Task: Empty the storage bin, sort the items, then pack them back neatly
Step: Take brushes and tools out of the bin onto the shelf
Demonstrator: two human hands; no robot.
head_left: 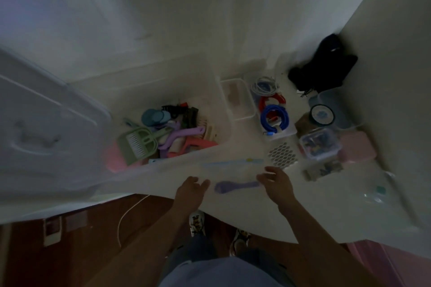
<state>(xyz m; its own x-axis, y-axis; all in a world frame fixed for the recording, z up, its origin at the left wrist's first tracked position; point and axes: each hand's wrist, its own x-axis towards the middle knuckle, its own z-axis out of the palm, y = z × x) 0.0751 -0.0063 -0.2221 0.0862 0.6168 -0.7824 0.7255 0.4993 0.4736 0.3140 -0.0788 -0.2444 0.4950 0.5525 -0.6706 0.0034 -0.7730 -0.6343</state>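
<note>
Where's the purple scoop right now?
In the head view, the purple scoop lies on the white table, between the left hand and right hand.

Green scoop (137,143), blue cable coil (275,119) (red one (271,101) beside).

single head-worn view, steeply downward over the table (326,212), close

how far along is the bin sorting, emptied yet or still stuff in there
Partly emptied. Already out on the white surface: the blue cable coil in a clear tray, a lidded clear box, a pink box and a purple spoon. Nothing is in hand: the left hand and right hand hover open beside the spoon. The storage bin holds a green scoop and other tools, so the rest of the emptying, sorting and repacking remain.
</note>
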